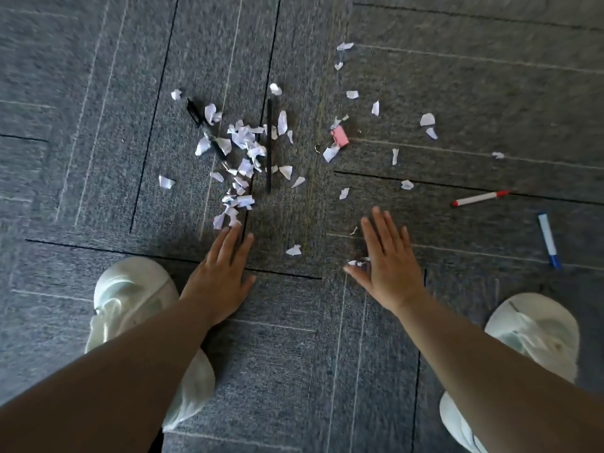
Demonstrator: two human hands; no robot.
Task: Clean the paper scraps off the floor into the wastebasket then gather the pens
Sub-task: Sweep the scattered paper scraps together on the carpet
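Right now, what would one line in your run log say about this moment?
stage: scrap cleanup, wastebasket unseen | left hand: open, flat near scrap pile | right hand: open, over small scraps | pens: black pen, red marker, blue marker ungathered

Carpet [294, 354] – rough matt cloth; scraps [243, 138] – torn white paper.

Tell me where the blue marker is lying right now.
In the head view, the blue marker lies on the carpet at the far right, just below the red-capped marker and to the right of the right hand.
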